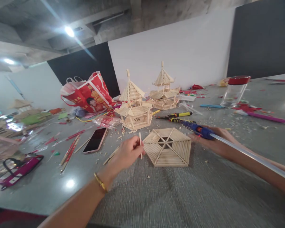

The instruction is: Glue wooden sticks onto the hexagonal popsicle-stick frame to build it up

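Note:
My left hand [129, 152] pinches a short thin wooden stick [140, 148], held nearly upright at the left corner of a hexagonal stick panel [178, 155]. That panel lies on the table, with spokes meeting over a dark opening in its middle. On its right side, my right hand [210, 141] is closed around a blue hot glue gun [203, 131], with a long clear glue stick [249, 154] running out of its back. The gun's nozzle points leftward, above the far right of the panel. Two stick-built pavilion models [135, 114] [165, 95] stand behind it.
Yellow-and-black pliers [180, 115] lie behind the glue gun. Left of my left hand are a phone [95, 141], loose sticks [70, 153] and a purple case [19, 172]. A red bag [97, 91] stands farther back; a red-lidded jar [236, 91] is at right.

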A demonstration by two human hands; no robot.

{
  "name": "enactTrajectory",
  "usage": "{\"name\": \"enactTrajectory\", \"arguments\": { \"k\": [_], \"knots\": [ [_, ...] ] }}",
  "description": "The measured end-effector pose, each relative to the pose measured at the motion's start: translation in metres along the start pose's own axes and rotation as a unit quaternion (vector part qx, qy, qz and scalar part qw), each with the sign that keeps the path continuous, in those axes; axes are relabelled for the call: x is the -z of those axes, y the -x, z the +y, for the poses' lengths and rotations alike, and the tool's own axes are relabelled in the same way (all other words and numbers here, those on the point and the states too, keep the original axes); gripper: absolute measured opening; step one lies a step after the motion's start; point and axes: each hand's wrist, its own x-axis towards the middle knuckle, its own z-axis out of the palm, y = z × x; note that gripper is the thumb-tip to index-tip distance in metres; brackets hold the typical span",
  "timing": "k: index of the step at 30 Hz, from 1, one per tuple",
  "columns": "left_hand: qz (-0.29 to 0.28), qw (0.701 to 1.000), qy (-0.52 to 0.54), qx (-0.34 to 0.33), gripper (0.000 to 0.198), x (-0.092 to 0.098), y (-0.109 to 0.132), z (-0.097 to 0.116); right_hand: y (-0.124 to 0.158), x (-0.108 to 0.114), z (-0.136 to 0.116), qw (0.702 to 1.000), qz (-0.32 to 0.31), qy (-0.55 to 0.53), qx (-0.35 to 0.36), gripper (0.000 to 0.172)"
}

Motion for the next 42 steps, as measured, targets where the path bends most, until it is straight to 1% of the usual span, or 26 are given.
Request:
{"name": "enactTrajectory", "arguments": {
  "k": [1,3,5,7,9,11,14,16,18,21,24,26,27,28,29,30,31,33,35,38,42],
  "knots": [
    [-0.009,1.0,-0.014,-0.007,0.011,0.002,-0.008,0.0,0.0,0.001,-0.001,1.0,0.007,0.008,0.006,0.042],
    [-0.028,0.994,-0.098,-0.027,0.01,0.005,-0.025,0.005,0.0,0.003,-0.002,1.0,0.011,0.018,0.017,0.037],
    [-0.037,0.982,-0.179,-0.049,0.009,0.005,-0.044,0.014,0.0,0.005,-0.002,0.999,0.015,0.03,0.027,0.033],
    [-0.057,0.966,-0.25,-0.038,0.012,0.002,-0.062,0.025,0.0,0.005,0.0,0.997,0.034,0.045,0.045,0.032],
    [-0.083,0.96,-0.266,-0.028,0.018,-0.003,-0.076,0.033,-0.001,0.005,0.002,0.995,0.06,0.055,0.065,0.033],
    [-0.099,0.955,-0.28,-0.02,0.021,-0.01,-0.086,0.039,-0.002,0.005,0.004,0.993,0.071,0.059,0.08,0.033],
    [-0.1,0.949,-0.3,-0.007,0.026,-0.017,-0.093,0.042,-0.004,0.005,0.007,0.991,0.067,0.066,0.09,0.032],
    [-0.091,0.947,-0.308,-0.001,0.028,-0.017,-0.095,0.04,-0.005,0.004,0.009,0.991,0.063,0.071,0.094,0.031],
    [-0.08,0.947,-0.311,0.004,0.028,-0.011,-0.096,0.037,-0.005,0.002,0.01,0.991,0.056,0.07,0.1,0.03],
    [-0.055,0.948,-0.312,0.018,0.025,0.007,-0.095,0.029,-0.005,0.0,0.011,0.991,0.044,0.059,0.115,0.029],
    [-0.006,0.951,-0.307,0.021,0.019,0.022,-0.087,0.022,-0.005,-0.001,0.012,0.99,0.045,0.053,0.121,0.029],
    [0.023,0.958,-0.287,0.008,0.013,0.024,-0.076,0.021,-0.005,0.001,0.011,0.991,0.05,0.056,0.111,0.03],
    [0.024,0.962,-0.271,0.003,0.012,0.022,-0.068,0.022,-0.004,0.002,0.01,0.991,0.053,0.058,0.104,0.03],
    [0.011,0.972,-0.234,-0.006,0.013,0.019,-0.06,0.023,-0.004,0.004,0.009,0.992,0.057,0.058,0.101,0.031],
    [-0.012,0.992,-0.128,-0.011,0.014,0.016,-0.052,0.025,-0.004,0.005,0.008,0.991,0.063,0.056,0.101,0.031],
    [-0.032,0.999,-0.03,-0.014,0.014,0.012,-0.044,0.026,-0.003,0.006,0.008,0.991,0.07,0.053,0.102,0.032],
    [-0.037,0.998,0.037,-0.019,0.014,0.008,-0.038,0.027,-0.003,0.008,0.007,0.99,0.077,0.051,0.104,0.032],
    [-0.045,0.992,0.116,-0.03,0.016,0.002,-0.029,0.028,-0.003,0.009,0.008,0.989,0.084,0.053,0.111,0.033],
    [-0.043,0.986,0.156,-0.026,0.017,-0.001,-0.025,0.025,-0.003,0.008,0.01,0.988,0.084,0.055,0.115,0.033],
    [-0.026,0.981,0.191,0.001,0.013,0.0,-0.023,0.018,-0.005,0.007,0.014,0.988,0.09,0.056,0.113,0.034],
    [0.008,0.986,0.161,0.028,0.01,0.001,-0.023,0.011,-0.009,0.009,0.02,0.989,0.091,0.064,0.097,0.036]
  ]
}}
